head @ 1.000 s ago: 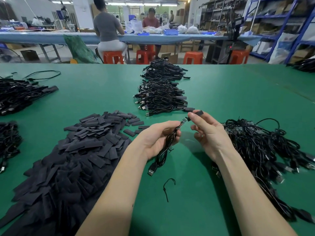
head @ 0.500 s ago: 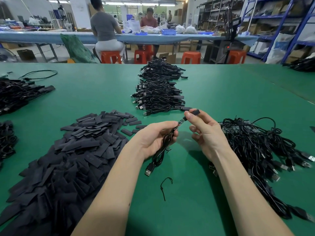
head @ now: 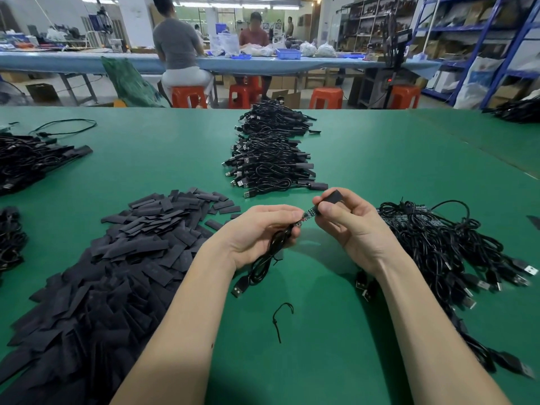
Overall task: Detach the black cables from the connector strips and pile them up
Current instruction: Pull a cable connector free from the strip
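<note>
My left hand point(head: 257, 232) grips a coiled black cable point(head: 263, 264) whose USB plug point(head: 239, 289) hangs below the palm. A small circuit board point(head: 305, 216) sticks out of that cable's upper end, between my two hands. My right hand point(head: 347, 226) pinches a flat black sleeve point(head: 331, 196) at the board's tip. A tangled heap of black cables point(head: 444, 247) lies to the right of my right hand. A neat row of finished cables point(head: 271, 159) stretches away behind my hands.
A big heap of flat black sleeves point(head: 108, 267) covers the green table point(head: 380, 159) at the left. More cable heaps point(head: 26, 162) lie at the far left. A loose black tie point(head: 280, 317) lies between my forearms. People sit on orange stools point(head: 188, 96) beyond the table.
My hands stay close together in the same spot. The right hand's fingers have turned the black sleeve up at the board's tip. The camera has shifted slightly.
</note>
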The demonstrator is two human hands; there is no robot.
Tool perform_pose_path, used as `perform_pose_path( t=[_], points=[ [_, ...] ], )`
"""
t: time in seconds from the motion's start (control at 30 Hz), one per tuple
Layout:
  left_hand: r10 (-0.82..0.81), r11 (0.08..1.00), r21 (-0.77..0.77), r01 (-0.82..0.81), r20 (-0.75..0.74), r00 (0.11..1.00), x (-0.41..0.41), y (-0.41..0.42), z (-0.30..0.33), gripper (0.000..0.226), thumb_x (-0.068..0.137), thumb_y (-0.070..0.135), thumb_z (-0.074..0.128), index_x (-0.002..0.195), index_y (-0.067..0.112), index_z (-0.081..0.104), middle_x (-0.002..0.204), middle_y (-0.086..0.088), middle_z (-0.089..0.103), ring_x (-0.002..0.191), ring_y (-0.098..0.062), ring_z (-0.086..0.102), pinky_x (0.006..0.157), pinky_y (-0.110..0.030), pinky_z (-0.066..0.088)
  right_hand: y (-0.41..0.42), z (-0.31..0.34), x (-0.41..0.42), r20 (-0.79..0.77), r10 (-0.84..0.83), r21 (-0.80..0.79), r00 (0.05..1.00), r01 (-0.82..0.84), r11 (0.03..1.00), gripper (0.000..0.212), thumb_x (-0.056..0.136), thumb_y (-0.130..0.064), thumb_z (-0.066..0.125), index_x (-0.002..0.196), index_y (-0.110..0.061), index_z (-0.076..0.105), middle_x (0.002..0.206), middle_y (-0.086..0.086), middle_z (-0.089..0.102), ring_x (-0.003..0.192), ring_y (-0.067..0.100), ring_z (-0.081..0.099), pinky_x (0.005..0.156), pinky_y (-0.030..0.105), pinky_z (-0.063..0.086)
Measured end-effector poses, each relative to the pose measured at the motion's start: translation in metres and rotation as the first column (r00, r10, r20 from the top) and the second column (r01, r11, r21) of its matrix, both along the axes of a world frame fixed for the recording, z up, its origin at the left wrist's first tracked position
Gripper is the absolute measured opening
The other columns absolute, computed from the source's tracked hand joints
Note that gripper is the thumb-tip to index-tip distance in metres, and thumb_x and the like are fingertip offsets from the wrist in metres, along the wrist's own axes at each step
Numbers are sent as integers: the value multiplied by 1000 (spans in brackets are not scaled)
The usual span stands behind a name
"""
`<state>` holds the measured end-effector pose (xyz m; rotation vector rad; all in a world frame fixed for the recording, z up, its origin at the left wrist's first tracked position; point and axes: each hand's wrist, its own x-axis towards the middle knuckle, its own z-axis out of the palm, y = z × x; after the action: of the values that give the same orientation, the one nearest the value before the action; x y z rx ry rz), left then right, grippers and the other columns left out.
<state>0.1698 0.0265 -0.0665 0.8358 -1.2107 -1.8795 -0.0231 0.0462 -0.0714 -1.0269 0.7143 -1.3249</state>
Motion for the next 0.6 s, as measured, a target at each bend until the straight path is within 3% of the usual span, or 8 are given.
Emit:
perform_pose_path(
  t=[0.17, 0.3, 0.43, 0.53, 0.6],
  points=[
    [18, 999, 49, -12, -113, 993, -6, -2, -3, 20, 78, 10, 69, 97, 4, 68, 74, -3, 61, 63, -11, 60, 61, -23, 55, 2, 1, 9, 11, -56, -93, 998, 57, 994, 19, 70, -6, 78, 77, -23, 78, 87, 1, 76, 80, 9, 70, 77, 20, 57],
    [-12, 1000, 7, 13, -68, 998, -5, -3, -3, 14, 83, 10, 69, 97, 5, 71, 76, -3, 63, 65, -11, 61, 64, -22, 56, 3, 1, 10, -36, -59, -61, 998, 56, 997, 16, 68, -7, 80, 78, -20, 78, 85, 4, 76, 79, 11, 71, 77, 20, 57],
    [88, 983, -165, -78, 54, 995, -7, -4, -3, 12, 90, 7, 71, 98, 9, 62, 82, -11, 69, 72, -18, 67, 69, -23, 56, -2, 0, 10, 43, -144, 75, 989, 140, 987, 17, 70, -5, 80, 84, -13, 72, 78, 2, 72, 73, 11, 68, 72, 19, 57],
    [172, 929, -361, -83, 222, 960, -5, -4, -6, 17, 83, 5, 79, 94, 14, 69, 88, -9, 73, 79, -21, 71, 78, -28, 58, -4, -1, 5, 80, -185, 149, 979, 172, 974, 23, 68, -10, 80, 90, -9, 73, 83, 4, 72, 74, 11, 68, 71, 18, 57],
    [222, 901, -421, -105, 241, 945, -4, -5, -8, 16, 83, 4, 79, 90, 15, 71, 84, -8, 75, 77, -22, 73, 76, -28, 59, -4, -1, 2, 73, -179, 178, 981, 164, 970, 24, 66, -13, 81, 89, -8, 74, 86, 7, 73, 76, 12, 70, 72, 17, 57]
  ],
)
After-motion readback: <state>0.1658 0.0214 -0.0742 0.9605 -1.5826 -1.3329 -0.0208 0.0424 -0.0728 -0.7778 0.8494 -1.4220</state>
